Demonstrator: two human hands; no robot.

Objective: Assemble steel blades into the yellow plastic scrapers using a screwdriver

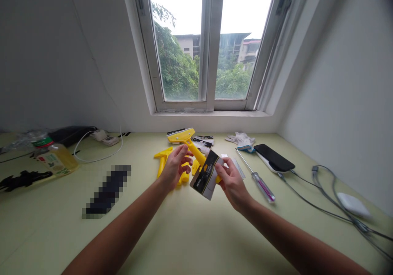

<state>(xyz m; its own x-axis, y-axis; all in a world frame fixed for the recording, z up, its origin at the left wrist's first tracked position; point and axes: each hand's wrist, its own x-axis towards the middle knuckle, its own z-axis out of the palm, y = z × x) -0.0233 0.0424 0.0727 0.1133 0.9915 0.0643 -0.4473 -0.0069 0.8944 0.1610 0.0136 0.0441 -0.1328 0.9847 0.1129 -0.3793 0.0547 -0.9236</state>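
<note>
My right hand is closed around the lower handle of a yellow scraper and a black-and-white printed card lying over that handle. The scraper tilts up to the left, its wide head with a metal edge at the top. Beside its neck is my left hand, fingers curled but apart, with nothing seen in them; whether a fingertip touches the scraper I cannot tell. Behind the left hand, more yellow scrapers lie on the table, partly hidden. Several similar cards lie farther back.
To the right on the table are a screwdriver, white gloves, a black phone, cables and a white case. On the left are a bottle of yellow liquid, a charger and a blurred-out dark object.
</note>
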